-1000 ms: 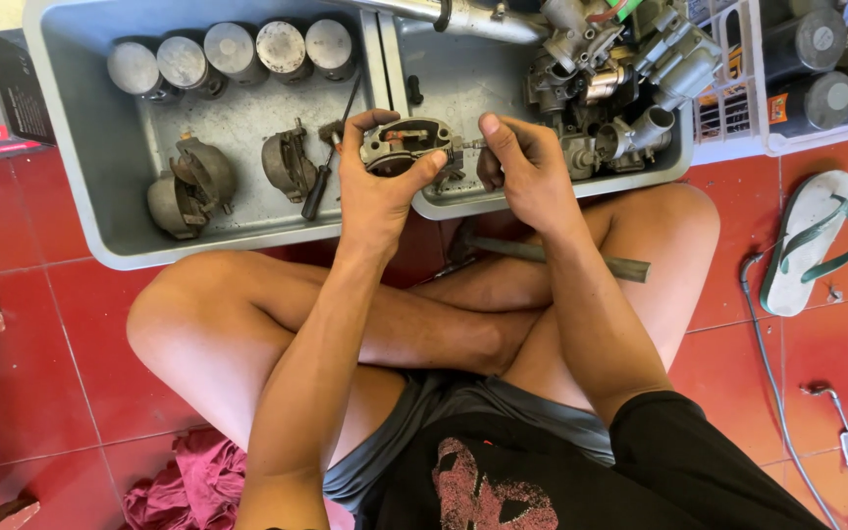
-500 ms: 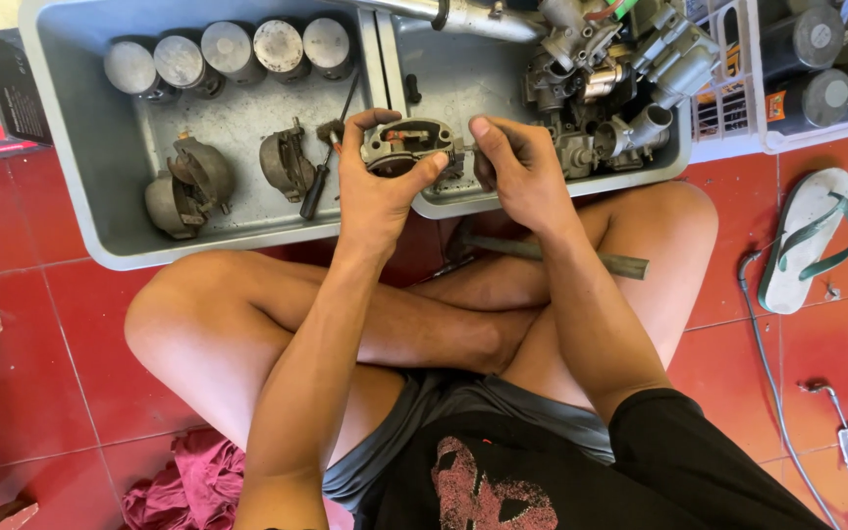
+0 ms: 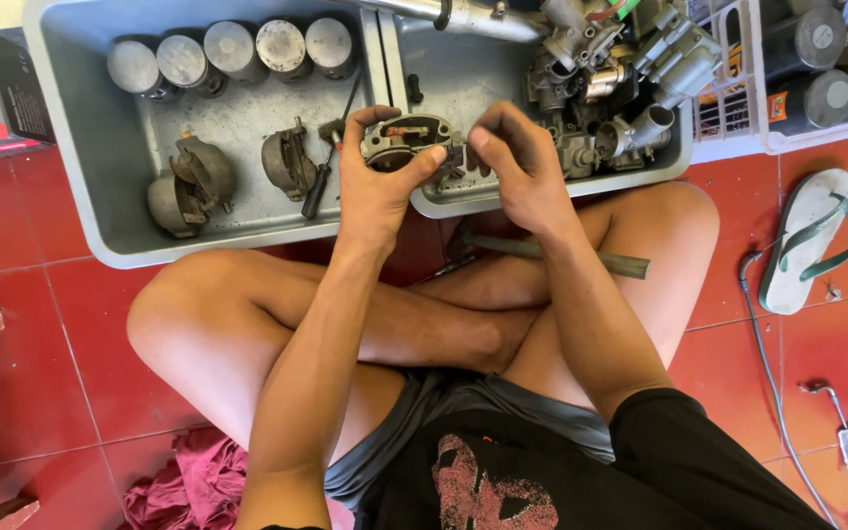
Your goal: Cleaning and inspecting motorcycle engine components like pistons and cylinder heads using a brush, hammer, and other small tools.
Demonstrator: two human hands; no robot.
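I sit cross-legged on a red tiled floor. My left hand [image 3: 377, 182] grips a small grey metal carburetor body [image 3: 407, 139], thumb across its near edge, held over the front rim of a grey tray. My right hand [image 3: 520, 169] is right beside it, fingertips pinched at the part's right side; whether they hold a small piece I cannot tell.
The left grey tray [image 3: 90, 211] holds several pistons [image 3: 233, 49], brake shoes [image 3: 193, 182] and a screwdriver [image 3: 318, 186]. The right tray [image 3: 463, 201] holds a pile of carburetor parts [image 3: 620, 88]. A hammer [image 3: 552, 253] lies by my legs. A sandal [image 3: 809, 236] and a hose [image 3: 768, 373] lie at right.
My right hand has drawn slightly back from the part's top to its right side. The left hand keeps its grip with the part barely moved.
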